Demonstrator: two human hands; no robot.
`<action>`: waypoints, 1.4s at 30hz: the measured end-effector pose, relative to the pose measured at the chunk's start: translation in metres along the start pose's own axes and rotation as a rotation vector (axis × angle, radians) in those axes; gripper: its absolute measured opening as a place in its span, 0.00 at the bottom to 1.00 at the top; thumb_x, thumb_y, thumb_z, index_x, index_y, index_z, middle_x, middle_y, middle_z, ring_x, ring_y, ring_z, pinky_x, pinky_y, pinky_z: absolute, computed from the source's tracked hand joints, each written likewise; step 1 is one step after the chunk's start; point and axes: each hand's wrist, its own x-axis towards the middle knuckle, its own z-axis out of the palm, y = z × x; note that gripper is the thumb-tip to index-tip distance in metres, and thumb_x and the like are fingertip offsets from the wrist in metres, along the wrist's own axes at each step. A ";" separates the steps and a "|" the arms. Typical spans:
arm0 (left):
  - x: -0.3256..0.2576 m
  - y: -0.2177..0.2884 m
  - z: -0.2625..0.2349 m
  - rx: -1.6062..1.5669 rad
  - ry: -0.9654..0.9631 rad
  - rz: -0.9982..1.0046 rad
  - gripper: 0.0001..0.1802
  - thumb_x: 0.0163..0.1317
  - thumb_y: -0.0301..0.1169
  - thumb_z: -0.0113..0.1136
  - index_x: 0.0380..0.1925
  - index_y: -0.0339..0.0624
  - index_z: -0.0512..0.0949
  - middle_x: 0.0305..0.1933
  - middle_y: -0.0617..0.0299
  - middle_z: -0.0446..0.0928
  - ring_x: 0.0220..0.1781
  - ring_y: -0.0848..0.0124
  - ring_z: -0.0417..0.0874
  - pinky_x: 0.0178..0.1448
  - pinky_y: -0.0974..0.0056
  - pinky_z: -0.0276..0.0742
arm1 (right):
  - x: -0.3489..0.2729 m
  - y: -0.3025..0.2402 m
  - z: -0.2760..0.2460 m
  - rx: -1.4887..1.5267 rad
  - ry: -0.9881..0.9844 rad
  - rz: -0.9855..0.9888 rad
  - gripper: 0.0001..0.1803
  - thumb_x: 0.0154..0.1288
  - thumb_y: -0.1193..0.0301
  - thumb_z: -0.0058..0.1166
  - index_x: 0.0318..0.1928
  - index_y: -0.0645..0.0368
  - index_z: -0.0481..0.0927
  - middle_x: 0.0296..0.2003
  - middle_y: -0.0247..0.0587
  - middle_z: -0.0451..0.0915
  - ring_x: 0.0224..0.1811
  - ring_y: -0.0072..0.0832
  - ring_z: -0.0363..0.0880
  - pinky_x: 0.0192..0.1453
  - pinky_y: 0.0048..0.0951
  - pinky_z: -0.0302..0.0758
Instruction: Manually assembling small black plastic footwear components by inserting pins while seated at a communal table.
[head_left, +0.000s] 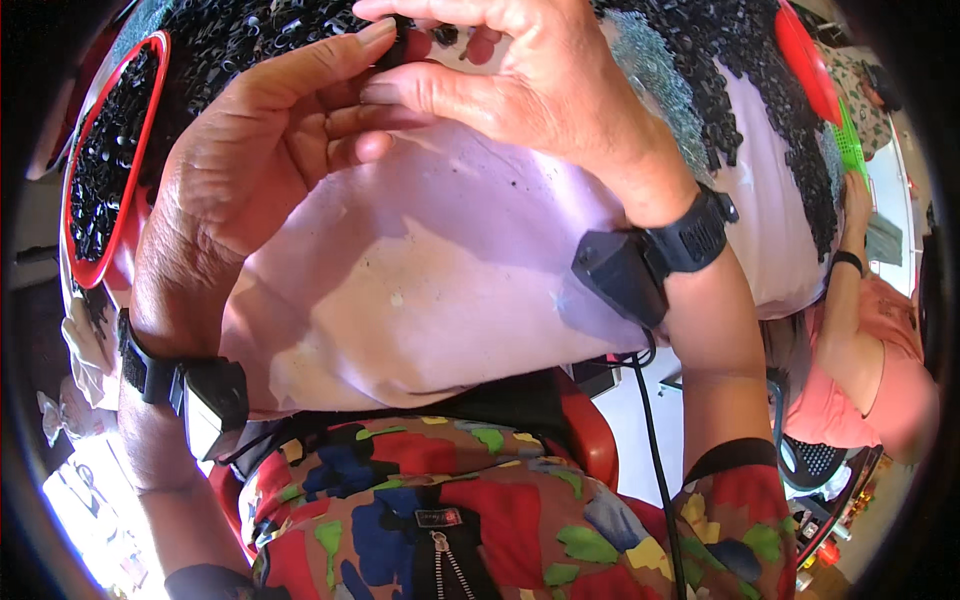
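Both hands meet at the top middle, over the near part of a pale pink cloth (400, 290). A small black piece (396, 48) sits between the fingertips, mostly covered, so its exact kind cannot be made out. My left hand (250, 150) pinches it with the thumb on top and the other fingers curled beneath. My right hand (540, 85) comes from the other side, its thumb and fingers closing round the same piece. Just beyond lies a wide heap of small black curved parts (240, 35).
At the left stands a red-rimmed tray (70, 230) full of black parts. Clear bluish small pieces (665, 90) lie heaped beside more black parts (790, 130) at the right. Another person in a pink top (850, 370) reaches toward a green basket (850, 140). A cable (655, 450) hangs by my right forearm.
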 end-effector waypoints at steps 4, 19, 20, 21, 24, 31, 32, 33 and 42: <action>0.006 -0.004 0.000 0.153 -0.020 0.044 0.19 0.76 0.38 0.61 0.59 0.39 0.81 0.50 0.54 0.87 0.52 0.65 0.90 0.47 0.71 0.87 | 0.003 0.000 -0.013 -0.212 -0.043 -0.187 0.21 0.58 0.69 0.71 0.50 0.65 0.87 0.40 0.48 0.87 0.38 0.39 0.87 0.45 0.35 0.85; 0.015 0.001 -0.013 0.225 0.056 0.065 0.19 0.81 0.37 0.53 0.62 0.37 0.78 0.55 0.53 0.86 0.55 0.64 0.89 0.49 0.71 0.86 | 0.002 -0.012 -0.017 -0.233 -0.072 -0.164 0.13 0.60 0.71 0.64 0.43 0.66 0.86 0.30 0.48 0.86 0.31 0.39 0.86 0.38 0.37 0.82; 0.016 0.001 -0.013 0.218 0.063 0.053 0.19 0.81 0.36 0.53 0.62 0.37 0.78 0.55 0.53 0.86 0.55 0.64 0.89 0.48 0.71 0.86 | 0.001 -0.008 -0.016 -0.235 -0.076 -0.160 0.13 0.60 0.71 0.64 0.43 0.66 0.86 0.30 0.48 0.86 0.31 0.39 0.86 0.38 0.37 0.82; 0.015 0.000 -0.014 0.213 0.062 0.051 0.19 0.81 0.36 0.53 0.62 0.37 0.78 0.55 0.53 0.86 0.55 0.64 0.89 0.48 0.71 0.86 | -0.001 -0.001 -0.014 -0.189 -0.080 -0.114 0.14 0.60 0.70 0.65 0.44 0.66 0.86 0.30 0.49 0.86 0.32 0.39 0.87 0.38 0.36 0.82; 0.009 -0.002 -0.018 0.214 0.067 0.060 0.20 0.80 0.36 0.55 0.63 0.36 0.77 0.55 0.55 0.86 0.53 0.64 0.90 0.46 0.72 0.85 | -0.007 0.006 -0.008 -0.110 -0.054 -0.068 0.18 0.62 0.67 0.67 0.48 0.67 0.86 0.30 0.49 0.86 0.32 0.37 0.88 0.37 0.35 0.82; -0.022 0.050 -0.070 0.468 0.091 0.329 0.23 0.80 0.34 0.54 0.69 0.35 0.73 0.65 0.53 0.81 0.48 0.74 0.84 0.52 0.74 0.83 | -0.014 0.013 -0.019 -0.004 -0.005 0.129 0.20 0.68 0.63 0.69 0.52 0.66 0.87 0.28 0.42 0.89 0.22 0.25 0.83 0.28 0.25 0.79; -0.018 0.070 -0.090 0.332 0.011 0.211 0.24 0.80 0.34 0.53 0.70 0.34 0.72 0.66 0.52 0.80 0.49 0.74 0.84 0.54 0.74 0.82 | -0.021 0.013 -0.025 0.009 -0.047 0.264 0.19 0.69 0.65 0.68 0.52 0.67 0.87 0.27 0.42 0.89 0.20 0.25 0.82 0.27 0.25 0.78; -0.049 0.092 -0.077 0.346 0.026 0.250 0.24 0.80 0.34 0.53 0.70 0.34 0.72 0.66 0.52 0.80 0.49 0.74 0.84 0.54 0.74 0.82 | 0.000 -0.003 -0.023 0.016 -0.058 0.221 0.19 0.69 0.65 0.68 0.52 0.67 0.87 0.27 0.42 0.89 0.20 0.25 0.82 0.27 0.25 0.78; -0.091 0.067 -0.059 0.676 0.687 0.523 0.15 0.69 0.36 0.70 0.51 0.42 0.85 0.44 0.65 0.88 0.40 0.82 0.86 0.42 0.75 0.76 | -0.009 -0.009 -0.017 -0.409 -0.189 0.161 0.11 0.65 0.74 0.67 0.46 0.65 0.88 0.41 0.49 0.88 0.41 0.41 0.87 0.43 0.35 0.82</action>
